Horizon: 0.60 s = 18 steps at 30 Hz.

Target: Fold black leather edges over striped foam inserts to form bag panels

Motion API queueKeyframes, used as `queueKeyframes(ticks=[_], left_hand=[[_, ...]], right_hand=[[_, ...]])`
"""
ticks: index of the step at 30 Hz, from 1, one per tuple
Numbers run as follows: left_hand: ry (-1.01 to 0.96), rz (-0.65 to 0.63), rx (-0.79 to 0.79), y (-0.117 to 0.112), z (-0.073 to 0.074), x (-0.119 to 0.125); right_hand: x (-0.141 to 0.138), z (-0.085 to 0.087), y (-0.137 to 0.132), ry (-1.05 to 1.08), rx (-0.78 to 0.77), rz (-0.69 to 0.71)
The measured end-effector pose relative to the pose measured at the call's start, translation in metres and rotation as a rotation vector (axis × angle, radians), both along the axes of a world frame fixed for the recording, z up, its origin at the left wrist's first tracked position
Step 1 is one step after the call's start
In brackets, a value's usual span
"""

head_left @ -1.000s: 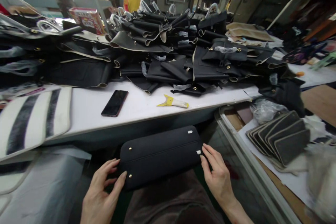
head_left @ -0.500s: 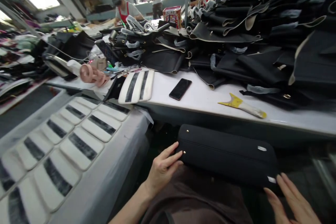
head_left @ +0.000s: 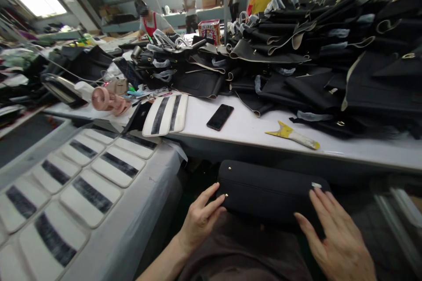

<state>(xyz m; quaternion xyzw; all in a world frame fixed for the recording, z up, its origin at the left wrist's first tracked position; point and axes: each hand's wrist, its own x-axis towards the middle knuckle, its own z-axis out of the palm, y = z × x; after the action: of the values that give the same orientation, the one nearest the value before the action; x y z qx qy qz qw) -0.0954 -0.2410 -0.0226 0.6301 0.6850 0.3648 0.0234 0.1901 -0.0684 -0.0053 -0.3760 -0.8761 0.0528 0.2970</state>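
Note:
A black oblong bag base panel with small gold studs lies across my lap below the table edge. My left hand rests at its left end, fingers apart and touching the edge near a stud. My right hand lies spread over its right end, fingertips by a small white tag. Neither hand grips it firmly.
A white table carries a black phone, a yellow-handled scraper, a pink fan and a big heap of black leather pieces. White panels with black stripes cover the grey surface at left. Other people work at the back.
My view swung left from the right side of the table. My right hand slid up onto the right end of the black panel; my left hand stays at its left end.

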Motion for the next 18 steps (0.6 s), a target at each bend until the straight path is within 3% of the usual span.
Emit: queueKeyframes(ticks=[2, 5, 10, 13, 16, 18], left_hand=[[0.017, 0.003, 0.034, 0.000, -0.001, 0.001], [-0.012, 0.024, 0.054, 0.000, -0.004, 0.004], [-0.088, 0.045, 0.100, -0.002, -0.018, 0.009], [-0.090, 0.052, 0.129, -0.005, -0.026, 0.011], [-0.070, 0.068, 0.112, -0.007, -0.020, 0.010], [-0.034, 0.069, 0.088, -0.003, -0.005, 0.005]], right_hand=[[-0.024, 0.009, -0.001, -0.071, 0.027, 0.065], [-0.046, 0.005, -0.006, -0.200, 0.024, 0.160], [-0.052, -0.013, -0.019, -0.325, 0.006, 0.199], [-0.051, -0.015, -0.019, -0.346, 0.001, 0.203], [-0.053, -0.010, -0.010, -0.341, 0.004, 0.211], [-0.057, -0.004, 0.002, -0.318, 0.010, 0.194]])
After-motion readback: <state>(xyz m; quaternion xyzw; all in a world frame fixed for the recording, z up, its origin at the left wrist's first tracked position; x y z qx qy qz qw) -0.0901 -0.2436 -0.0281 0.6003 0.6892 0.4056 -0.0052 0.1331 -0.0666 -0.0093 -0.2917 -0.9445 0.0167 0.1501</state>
